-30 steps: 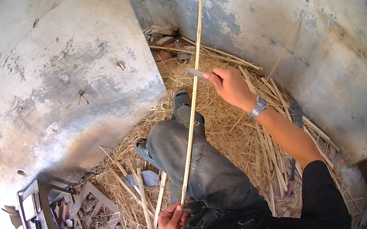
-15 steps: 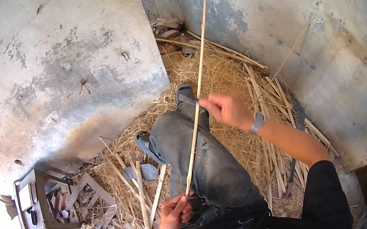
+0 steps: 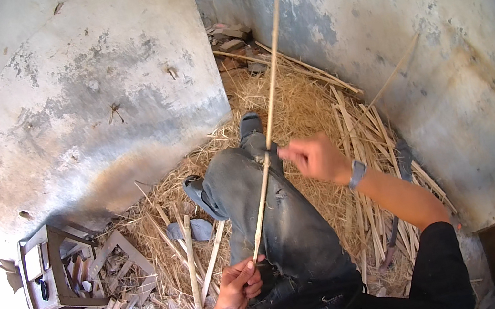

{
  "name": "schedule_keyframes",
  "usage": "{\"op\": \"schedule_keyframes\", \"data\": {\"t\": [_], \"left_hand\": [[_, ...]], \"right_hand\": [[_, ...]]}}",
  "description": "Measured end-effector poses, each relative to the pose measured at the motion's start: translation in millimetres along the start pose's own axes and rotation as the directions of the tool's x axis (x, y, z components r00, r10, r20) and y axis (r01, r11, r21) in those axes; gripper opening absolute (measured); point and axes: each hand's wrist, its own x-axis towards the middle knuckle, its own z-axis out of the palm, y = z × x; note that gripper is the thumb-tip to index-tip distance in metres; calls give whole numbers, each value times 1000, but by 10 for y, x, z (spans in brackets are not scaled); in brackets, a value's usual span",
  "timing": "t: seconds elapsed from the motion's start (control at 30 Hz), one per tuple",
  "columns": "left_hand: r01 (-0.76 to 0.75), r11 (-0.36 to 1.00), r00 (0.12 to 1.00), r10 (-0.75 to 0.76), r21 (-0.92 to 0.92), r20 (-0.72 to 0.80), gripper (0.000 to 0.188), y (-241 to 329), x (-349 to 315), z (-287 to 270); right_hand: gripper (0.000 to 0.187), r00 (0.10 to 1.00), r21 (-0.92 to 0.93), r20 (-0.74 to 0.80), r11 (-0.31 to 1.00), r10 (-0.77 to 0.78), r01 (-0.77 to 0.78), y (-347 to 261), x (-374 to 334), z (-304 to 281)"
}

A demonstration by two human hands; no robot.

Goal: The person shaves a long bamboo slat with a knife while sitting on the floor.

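Observation:
A long, pale bamboo strip (image 3: 262,200) slants upward over my bent leg (image 3: 252,180), its far tip in front of the wall. Its lower end is pinched between the thumb and fingers of my left hand (image 3: 237,288), close to my lap. At about mid-length, beside my knee, a dark-bladed knife (image 3: 272,151) meets the strip. My right hand (image 3: 317,157) is closed round the knife, though the handle is mostly hidden by the fingers. Some motion blurs the blade and the strip's upper part.
Straw-like shavings (image 3: 301,103) cover the floor around my feet. Many split strips (image 3: 369,199) lie along the right wall (image 3: 451,120). An overturned wooden stool-like frame (image 3: 51,272) sits among scrap at the left. Pale sticks (image 3: 194,275) lean by my left forearm.
My right hand and the knife have moved slightly down along the strip toward me. My left hand keeps its pinch in nearly the same place.

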Motion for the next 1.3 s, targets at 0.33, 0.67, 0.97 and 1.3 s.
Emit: {"op": "schedule_keyframes", "data": {"t": [0.33, 0.67, 0.97, 1.3], "left_hand": [[-29, 998, 996, 33, 56, -78, 33, 102, 83, 173], [1, 999, 1000, -2, -33, -21, 34, 218, 265, 339], [-127, 977, 975, 155, 170, -157, 33, 202, 290, 563], [-115, 977, 975, 147, 182, -169, 32, 206, 284, 625]], "right_hand": [[40, 997, 50, 71, 999, -23, 19, -399, -126, 119], [39, 998, 84, 29, 995, -57, 55, -321, -108, 119], [36, 989, 139, 100, 983, 106, -119, -309, 113, -2], [38, 971, 63, 232, 997, -51, 37, -411, -233, 13]]}}
